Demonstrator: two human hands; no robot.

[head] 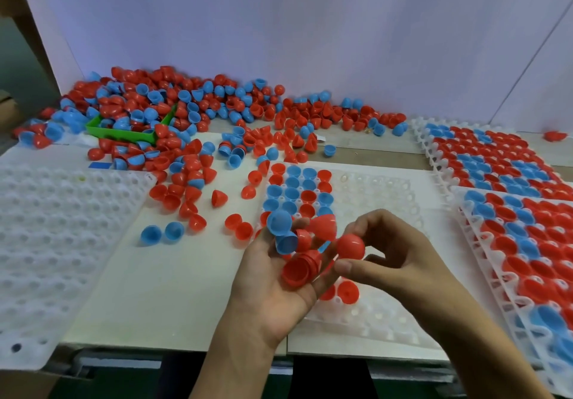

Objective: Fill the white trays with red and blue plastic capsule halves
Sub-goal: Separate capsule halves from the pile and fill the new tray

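My left hand (pixel 266 287) lies palm up over the near end of the middle white tray (pixel 372 193), cupping several red and blue capsule halves (pixel 297 243). My right hand (pixel 393 252) pinches one red capsule half (pixel 350 246) between thumb and fingers, just right of the left palm. The tray's left columns hold red and blue halves (pixel 294 190); its right side shows bare cups. Two red halves (pixel 344 293) sit in the tray below my hands.
A big heap of loose red and blue halves (pixel 186 110) runs along the back wall, around a green bin (pixel 124 133). A bare white tray (pixel 62 228) lies at left. Two filled trays (pixel 496 156) (pixel 533 243) lie at right. Loose halves (pixel 161 232) dot the white board.
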